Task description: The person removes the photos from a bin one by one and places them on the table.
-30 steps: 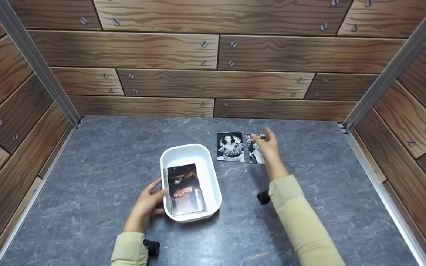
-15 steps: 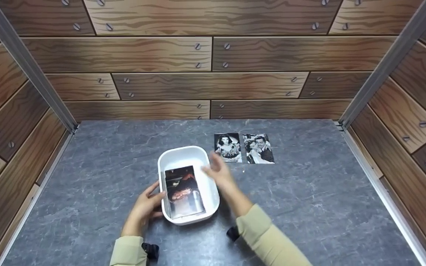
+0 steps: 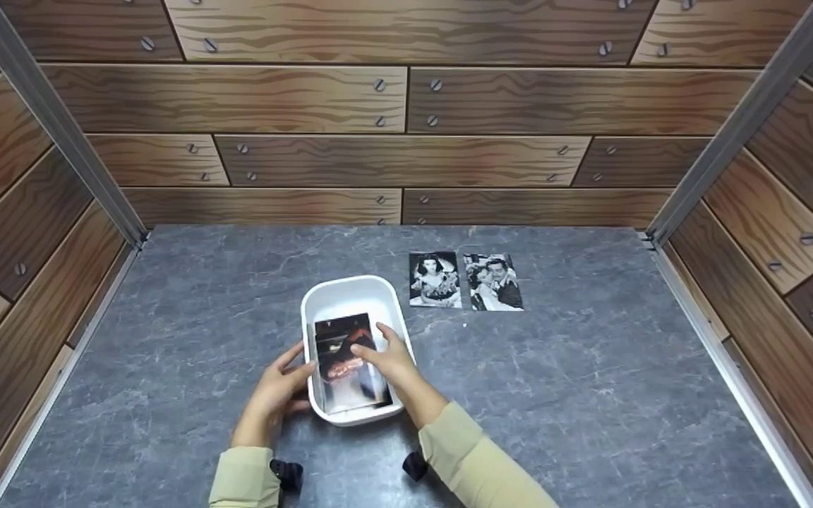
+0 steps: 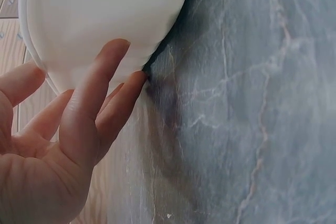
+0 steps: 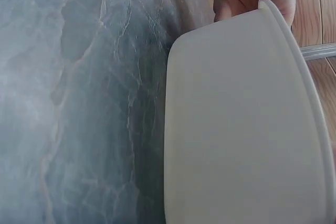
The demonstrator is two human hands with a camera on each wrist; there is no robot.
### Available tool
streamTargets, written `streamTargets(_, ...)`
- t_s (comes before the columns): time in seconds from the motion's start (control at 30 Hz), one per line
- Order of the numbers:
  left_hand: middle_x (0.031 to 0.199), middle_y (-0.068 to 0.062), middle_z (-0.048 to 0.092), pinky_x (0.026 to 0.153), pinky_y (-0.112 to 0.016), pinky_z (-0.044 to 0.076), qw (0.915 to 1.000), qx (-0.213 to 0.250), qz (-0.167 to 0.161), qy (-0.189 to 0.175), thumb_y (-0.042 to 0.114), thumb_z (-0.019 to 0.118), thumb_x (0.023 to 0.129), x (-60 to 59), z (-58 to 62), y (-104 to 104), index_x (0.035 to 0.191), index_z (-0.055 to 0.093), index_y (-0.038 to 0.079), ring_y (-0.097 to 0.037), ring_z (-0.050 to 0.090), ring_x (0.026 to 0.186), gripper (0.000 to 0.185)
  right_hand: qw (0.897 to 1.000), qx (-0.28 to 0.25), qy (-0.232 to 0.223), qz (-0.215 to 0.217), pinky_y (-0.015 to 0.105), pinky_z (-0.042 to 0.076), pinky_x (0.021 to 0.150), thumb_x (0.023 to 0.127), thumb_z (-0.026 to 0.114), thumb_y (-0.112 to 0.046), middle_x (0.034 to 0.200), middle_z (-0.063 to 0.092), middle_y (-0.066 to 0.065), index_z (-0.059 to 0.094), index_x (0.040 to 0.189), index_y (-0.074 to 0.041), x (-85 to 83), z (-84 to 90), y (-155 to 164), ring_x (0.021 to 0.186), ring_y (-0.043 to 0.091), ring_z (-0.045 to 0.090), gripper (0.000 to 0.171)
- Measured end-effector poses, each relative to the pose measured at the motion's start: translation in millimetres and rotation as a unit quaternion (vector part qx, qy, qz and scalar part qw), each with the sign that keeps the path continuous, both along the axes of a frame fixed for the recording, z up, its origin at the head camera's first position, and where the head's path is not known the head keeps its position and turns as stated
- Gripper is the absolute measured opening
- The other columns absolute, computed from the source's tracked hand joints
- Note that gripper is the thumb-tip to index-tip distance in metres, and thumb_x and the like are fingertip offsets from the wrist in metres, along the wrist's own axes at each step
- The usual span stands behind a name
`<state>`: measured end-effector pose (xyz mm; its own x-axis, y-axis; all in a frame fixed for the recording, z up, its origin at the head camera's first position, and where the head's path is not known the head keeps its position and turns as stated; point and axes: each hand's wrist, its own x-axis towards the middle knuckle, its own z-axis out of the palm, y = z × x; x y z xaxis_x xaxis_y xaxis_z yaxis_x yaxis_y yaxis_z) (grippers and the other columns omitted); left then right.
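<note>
A white plastic tub (image 3: 353,288) stands on the dark marbled tabletop. Inside it lies a colour photo (image 3: 341,381) with dark and reddish tones. My left hand (image 3: 276,384) holds the tub's left side, thumb at the rim; in the left wrist view its fingers (image 4: 84,103) lie along the outer wall. Over the tub's right side reaches my right hand (image 3: 396,363), its thumb over the photo and the index finger apart from it. Whether those fingertips touch the photo I cannot tell. In the right wrist view, the tub's wall (image 5: 241,124) hides most of that hand.
Two black-and-white photos lie side by side behind the tub to the right: a single-figure portrait (image 3: 435,281) and a picture of a couple (image 3: 495,283). Wood-patterned panels (image 3: 293,159) wall in the table at the back and sides. A small white speck (image 3: 464,325) lies below the photos.
My right hand has come away from the couple photo, moving left and toward me into the tub. The left hand stays at the tub's left side.
</note>
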<state>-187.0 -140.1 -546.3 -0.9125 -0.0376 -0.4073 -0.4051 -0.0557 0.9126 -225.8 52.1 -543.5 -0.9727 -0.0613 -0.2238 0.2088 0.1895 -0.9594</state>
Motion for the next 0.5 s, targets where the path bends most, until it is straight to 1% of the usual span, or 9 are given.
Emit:
streamTargets(0.07,0.129,-0.029,0.056,0.051,-0.034,0.058,1.0,0.003,-0.001,0.002,0.014,0.06,0.095,0.6,0.0,0,0.149,0.035,0.008,-0.019,0.067,0.078,0.06,1.0,0.028,-0.006,-0.007,0.053,0.03,0.115,0.082,0.073,-0.014,0.146,0.034,0.034,0.035,0.144,0.007,-0.9,-1.5,-3,0.137,0.047,0.031,0.075)
streamTargets(0.13,0.129,-0.029,0.057,0.05,-0.033,0.058,1.0,0.002,-0.001,0.003,0.013,0.06,0.095,1.1,-0.2,0,0.149,0.035,0.007,-0.02,0.067,0.077,0.06,0.998,0.068,-0.009,-0.012,0.052,0.032,0.114,0.08,0.075,-0.015,0.144,0.039,0.033,0.037,0.142,0.008,-1.9,-2.0,-6,0.134,0.046,0.036,0.076)
streamTargets(0.2,0.129,-0.028,0.057,0.05,-0.033,0.058,1.0,-0.001,-0.003,0.002,0.012,0.059,0.095,1.5,0.1,0,0.149,0.035,0.007,-0.02,0.067,0.077,0.06,0.993,0.115,-0.011,-0.014,0.051,0.035,0.112,0.078,0.076,-0.016,0.14,0.044,0.032,0.041,0.14,0.008,-3.2,-1.9,-10,0.131,0.045,0.041,0.075)
streamTargets(0.27,0.128,-0.028,0.057,0.05,-0.032,0.058,1.0,-0.005,-0.005,0.0,0.011,0.058,0.096,1.5,0.7,0,0.149,0.035,0.007,-0.02,0.067,0.078,0.059,0.989,0.143,-0.021,-0.015,0.05,0.035,0.112,0.077,0.077,-0.017,0.139,0.045,0.031,0.043,0.139,0.007,-5.3,-2.5,-13,0.13,0.044,0.042,0.076)
streamTargets(0.37,0.127,-0.029,0.057,0.052,-0.033,0.058,1.0,-0.003,-0.006,0.0,0.01,0.057,0.096,0.8,0.7,1,0.149,0.035,0.007,-0.021,0.067,0.081,0.058,0.987,0.154,-0.033,-0.013,0.048,0.033,0.113,0.075,0.077,-0.015,0.138,0.045,0.03,0.045,0.139,0.007,-8.9,-1.7,-16,0.129,0.042,0.042,0.075)
streamTargets(0.43,0.126,-0.029,0.057,0.052,-0.032,0.058,1.0,-0.001,-0.005,0.0,0.011,0.057,0.096,0.5,0.4,1,0.149,0.035,0.008,-0.022,0.067,0.082,0.058,0.989,0.144,-0.039,-0.011,0.046,0.034,0.112,0.073,0.075,-0.012,0.135,0.047,0.03,0.05,0.135,0.006,-11.0,-1.5,-17,0.126,0.041,0.043,0.069)
streamTargets(0.5,0.125,-0.029,0.057,0.052,-0.032,0.058,1.0,-0.003,-0.004,-0.001,0.011,0.057,0.096,1.2,0.0,2,0.149,0.035,0.008,-0.022,0.067,0.082,0.058,0.989,0.139,-0.039,-0.006,0.044,0.037,0.109,0.07,0.074,-0.009,0.129,0.052,0.028,0.057,0.128,0.005,-11.9,-1.5,-16,0.121,0.038,0.046,0.062)
